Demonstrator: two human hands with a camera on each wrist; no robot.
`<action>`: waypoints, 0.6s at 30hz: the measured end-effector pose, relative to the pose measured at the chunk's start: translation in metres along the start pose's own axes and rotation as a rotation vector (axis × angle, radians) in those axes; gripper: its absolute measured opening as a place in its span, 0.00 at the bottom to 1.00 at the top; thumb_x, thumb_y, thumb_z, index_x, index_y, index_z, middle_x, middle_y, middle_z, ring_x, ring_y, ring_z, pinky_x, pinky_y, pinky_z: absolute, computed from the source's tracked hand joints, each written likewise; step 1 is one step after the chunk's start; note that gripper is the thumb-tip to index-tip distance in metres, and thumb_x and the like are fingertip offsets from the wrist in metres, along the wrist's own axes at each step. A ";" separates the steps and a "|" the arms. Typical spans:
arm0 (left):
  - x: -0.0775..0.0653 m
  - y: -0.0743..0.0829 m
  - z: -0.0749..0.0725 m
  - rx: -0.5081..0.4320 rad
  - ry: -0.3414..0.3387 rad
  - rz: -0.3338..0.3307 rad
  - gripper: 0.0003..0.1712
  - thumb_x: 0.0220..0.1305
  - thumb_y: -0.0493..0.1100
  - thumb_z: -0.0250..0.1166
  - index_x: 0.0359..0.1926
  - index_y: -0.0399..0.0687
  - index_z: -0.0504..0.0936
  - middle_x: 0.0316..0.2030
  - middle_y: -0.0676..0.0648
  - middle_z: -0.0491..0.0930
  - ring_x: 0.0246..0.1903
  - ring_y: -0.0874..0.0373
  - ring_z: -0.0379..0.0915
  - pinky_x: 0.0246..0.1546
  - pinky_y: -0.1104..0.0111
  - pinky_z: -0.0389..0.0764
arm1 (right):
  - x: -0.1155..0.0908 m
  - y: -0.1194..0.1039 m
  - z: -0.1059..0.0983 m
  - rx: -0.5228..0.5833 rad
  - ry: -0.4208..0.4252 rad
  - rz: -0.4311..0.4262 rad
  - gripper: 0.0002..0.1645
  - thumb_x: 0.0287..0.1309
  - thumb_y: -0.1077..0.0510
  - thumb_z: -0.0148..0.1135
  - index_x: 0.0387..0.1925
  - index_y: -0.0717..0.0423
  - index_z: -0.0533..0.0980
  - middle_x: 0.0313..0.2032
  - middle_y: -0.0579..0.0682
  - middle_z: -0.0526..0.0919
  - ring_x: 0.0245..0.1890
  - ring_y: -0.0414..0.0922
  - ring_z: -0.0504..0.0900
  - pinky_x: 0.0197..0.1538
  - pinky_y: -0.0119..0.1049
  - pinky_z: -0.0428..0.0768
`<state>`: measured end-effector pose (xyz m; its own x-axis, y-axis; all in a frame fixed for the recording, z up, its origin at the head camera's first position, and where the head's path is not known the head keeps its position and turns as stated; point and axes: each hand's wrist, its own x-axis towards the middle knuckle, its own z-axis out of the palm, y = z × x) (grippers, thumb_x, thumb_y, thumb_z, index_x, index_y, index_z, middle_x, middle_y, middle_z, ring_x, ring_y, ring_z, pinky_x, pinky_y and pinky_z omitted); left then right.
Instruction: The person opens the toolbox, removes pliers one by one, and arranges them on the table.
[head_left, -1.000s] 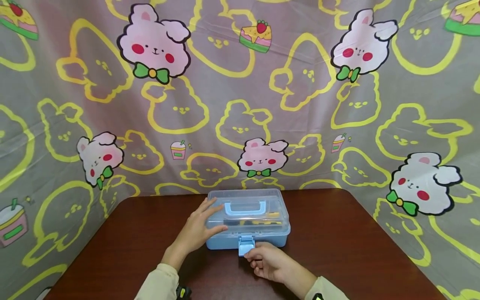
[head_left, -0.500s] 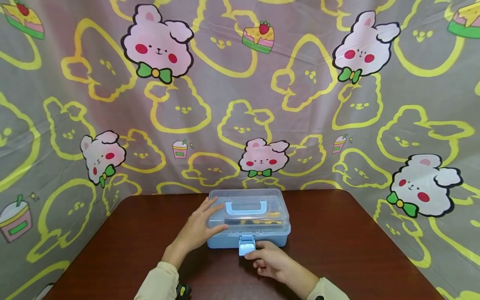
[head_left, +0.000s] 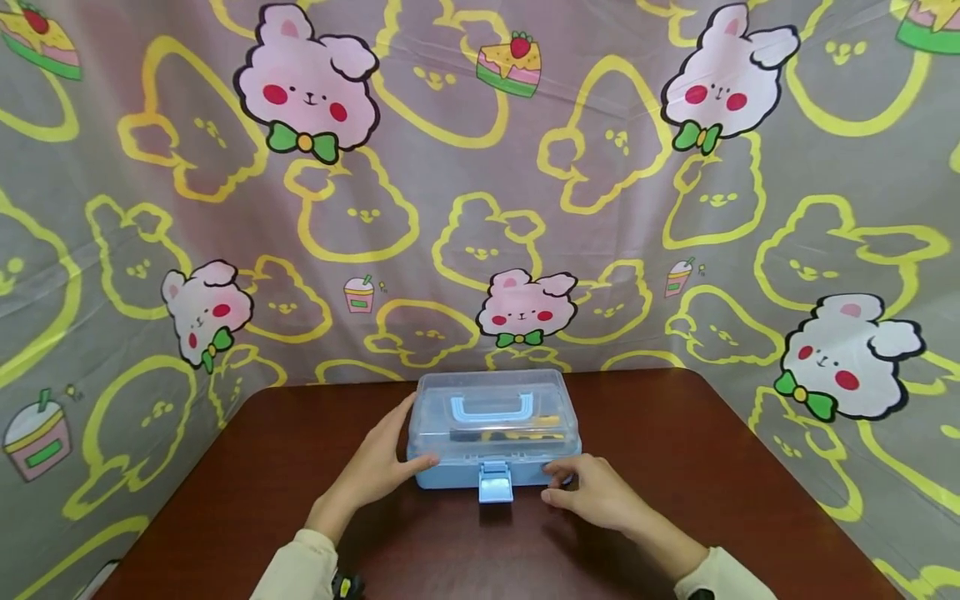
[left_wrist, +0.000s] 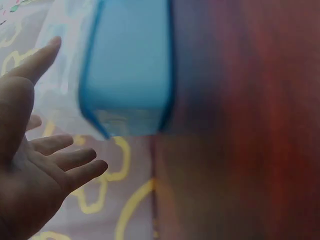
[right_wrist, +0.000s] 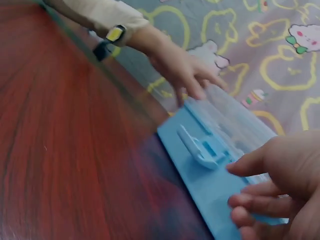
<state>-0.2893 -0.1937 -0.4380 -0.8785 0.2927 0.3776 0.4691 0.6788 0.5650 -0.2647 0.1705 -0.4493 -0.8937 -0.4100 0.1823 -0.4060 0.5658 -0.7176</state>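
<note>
A blue toolbox [head_left: 456, 477] with a clear lid [head_left: 438, 396] stands on the table, its lid down. On the lid lies a light blue handle [head_left: 491, 415], and yellow and dark items show through the plastic. The front latch [head_left: 496, 487] hangs swung out from the box; the right wrist view shows the latch [right_wrist: 197, 150] jutting outward. At the box's left end is my left hand [head_left: 378, 462], fingers spread along the side and thumb toward the front. My right hand [head_left: 600, 492] is at the front right corner, fingers loosely bent and holding nothing.
The dark red-brown wooden table [head_left: 247, 500] extends around the box. Behind and beside it hangs a grey cloth [head_left: 420, 208] printed with rabbits. A dark device with a yellow mark [head_left: 347, 586] sits at the left wrist.
My right hand has let go of the latch and moved right to the box's front right corner. My left hand has slid off the lid down to the left side.
</note>
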 end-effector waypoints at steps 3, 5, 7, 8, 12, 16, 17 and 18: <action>-0.004 -0.006 0.002 -0.048 -0.024 -0.051 0.66 0.58 0.65 0.76 0.83 0.44 0.47 0.78 0.41 0.55 0.75 0.42 0.54 0.67 0.40 0.63 | 0.000 0.005 -0.011 -0.034 0.117 -0.013 0.11 0.58 0.53 0.77 0.40 0.53 0.88 0.29 0.36 0.85 0.33 0.39 0.81 0.36 0.37 0.78; -0.005 -0.008 0.004 -0.074 -0.028 -0.083 0.67 0.58 0.65 0.76 0.82 0.41 0.47 0.77 0.38 0.57 0.73 0.40 0.57 0.65 0.39 0.65 | 0.001 0.009 -0.017 -0.067 0.222 -0.011 0.06 0.56 0.53 0.79 0.34 0.48 0.88 0.26 0.34 0.83 0.31 0.37 0.80 0.33 0.36 0.78; -0.006 -0.010 0.005 -0.093 -0.029 -0.118 0.67 0.58 0.65 0.76 0.82 0.40 0.48 0.76 0.36 0.60 0.72 0.39 0.59 0.64 0.39 0.66 | 0.001 0.014 -0.021 -0.115 0.310 0.000 0.08 0.54 0.53 0.81 0.31 0.47 0.87 0.24 0.34 0.82 0.27 0.37 0.79 0.29 0.34 0.77; -0.007 -0.010 0.006 -0.097 -0.030 -0.127 0.66 0.58 0.64 0.76 0.81 0.38 0.49 0.75 0.35 0.61 0.71 0.38 0.60 0.64 0.39 0.67 | 0.002 0.017 -0.022 -0.138 0.345 0.011 0.09 0.52 0.52 0.82 0.30 0.47 0.86 0.23 0.35 0.81 0.26 0.37 0.78 0.28 0.34 0.76; -0.007 -0.012 0.009 -0.096 -0.079 -0.162 0.64 0.60 0.64 0.75 0.81 0.37 0.51 0.74 0.35 0.62 0.71 0.38 0.60 0.65 0.40 0.66 | 0.003 0.029 -0.026 -0.209 0.380 0.024 0.23 0.48 0.47 0.84 0.41 0.57 0.88 0.29 0.41 0.85 0.29 0.40 0.80 0.31 0.38 0.77; -0.008 -0.012 0.011 -0.089 -0.126 -0.162 0.62 0.63 0.63 0.73 0.81 0.36 0.49 0.75 0.34 0.60 0.73 0.38 0.57 0.67 0.41 0.63 | 0.008 0.039 -0.026 -0.250 0.318 -0.015 0.38 0.50 0.42 0.82 0.54 0.64 0.84 0.45 0.53 0.89 0.44 0.49 0.85 0.45 0.48 0.81; -0.007 -0.011 0.011 -0.091 -0.132 -0.157 0.62 0.63 0.62 0.73 0.81 0.36 0.48 0.76 0.34 0.59 0.73 0.38 0.56 0.68 0.42 0.62 | 0.009 0.040 -0.026 -0.256 0.307 -0.024 0.39 0.50 0.41 0.82 0.55 0.65 0.84 0.47 0.54 0.88 0.46 0.50 0.85 0.47 0.50 0.81; -0.007 -0.011 0.011 -0.088 -0.136 -0.147 0.62 0.64 0.62 0.73 0.81 0.36 0.48 0.76 0.34 0.58 0.73 0.38 0.56 0.68 0.42 0.62 | 0.010 0.041 -0.026 -0.261 0.302 -0.030 0.39 0.51 0.41 0.81 0.55 0.65 0.84 0.47 0.55 0.88 0.45 0.50 0.85 0.47 0.50 0.81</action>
<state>-0.2890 -0.1953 -0.4549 -0.9393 0.2875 0.1872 0.3360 0.6611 0.6709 -0.2958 0.2081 -0.4599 -0.8808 -0.2225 0.4179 -0.4331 0.7353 -0.5213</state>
